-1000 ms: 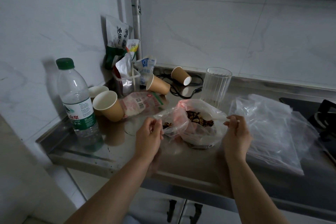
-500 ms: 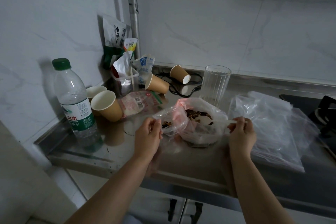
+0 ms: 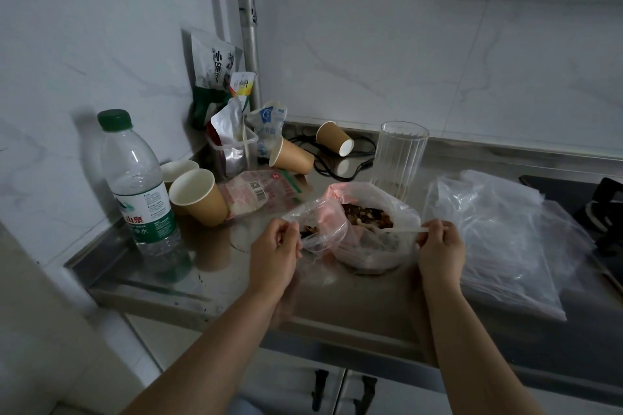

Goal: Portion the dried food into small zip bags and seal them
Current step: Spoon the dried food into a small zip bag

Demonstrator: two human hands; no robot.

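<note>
Left hand (image 3: 274,251), fingers curled, pinches crinkly clear zip bag (image 3: 315,224) left of big bag (image 3: 371,229), dried bits inside. Right hand (image 3: 438,246) pinches thin white utensil (image 3: 406,230) reaching into big bag from right.

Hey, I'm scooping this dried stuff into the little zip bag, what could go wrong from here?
1. The small zip bag is held open only by your left hand, so its floppy mouth could sag and pieces may spill onto the steel counter.
2. The spoon in your right hand crosses the big bag; snagging its rim might tip the dried food.
</note>
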